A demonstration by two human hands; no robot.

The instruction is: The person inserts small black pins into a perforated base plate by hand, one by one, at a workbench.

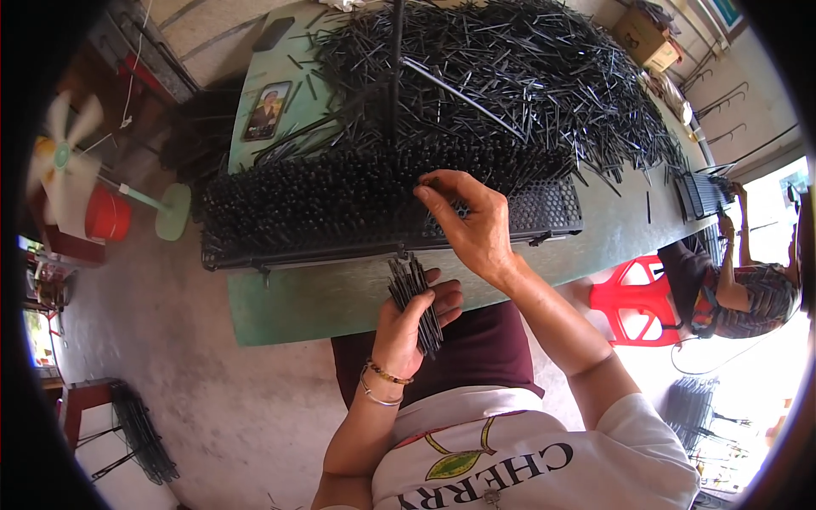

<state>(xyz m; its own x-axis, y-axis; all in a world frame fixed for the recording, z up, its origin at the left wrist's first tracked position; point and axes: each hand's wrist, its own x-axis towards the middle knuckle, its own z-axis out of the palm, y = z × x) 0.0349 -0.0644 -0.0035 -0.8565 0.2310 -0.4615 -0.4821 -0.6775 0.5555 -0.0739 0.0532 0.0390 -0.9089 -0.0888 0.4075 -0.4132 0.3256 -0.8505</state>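
Note:
My left hand (406,321), palm up below the table's front edge, is closed round a bundle of thin black sticks (414,297). My right hand (476,223) reaches over a long black perforated rack (557,208), thumb and forefinger pinched together among the rods. Whatever lies between those fingertips is lost against the dark background. Black sticks (297,200) stand upright, densely packed, over the left and middle of the rack. Toward its right end, bare round holes show. The rack lies along the front of a green table (280,310).
A big heap of loose black sticks (518,76) covers the table behind the rack. A dark upright post (395,76) rises there. Back left lies a phone (267,110). Left stands a fan (64,153); right, a red stool (629,302) and another person (739,293) at a similar rack.

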